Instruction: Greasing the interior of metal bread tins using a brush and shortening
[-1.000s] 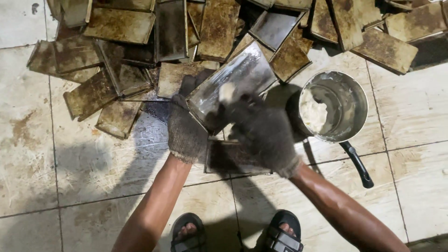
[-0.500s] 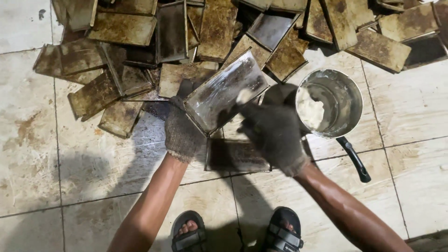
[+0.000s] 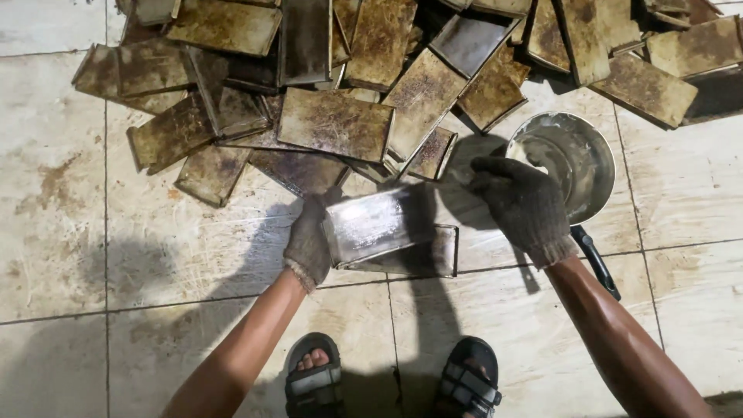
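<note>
Brown, stained rectangular tins (image 3: 333, 124) lie heaped across the top of the tiled floor (image 3: 70, 232). Low centre, the gloved left hand (image 3: 309, 244) reaches forward, fingers clamped on the left end of a shiny tin (image 3: 379, 224), held tilted just above another tin (image 3: 433, 255) on the floor. The gloved right hand (image 3: 522, 205) hovers, fingers curled, at the rim of a steel pan (image 3: 576, 159); what it grips, I can't tell.

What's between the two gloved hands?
In the head view, a shiny metal tray spans between the left hand, which holds its end, and the right hand.
</note>
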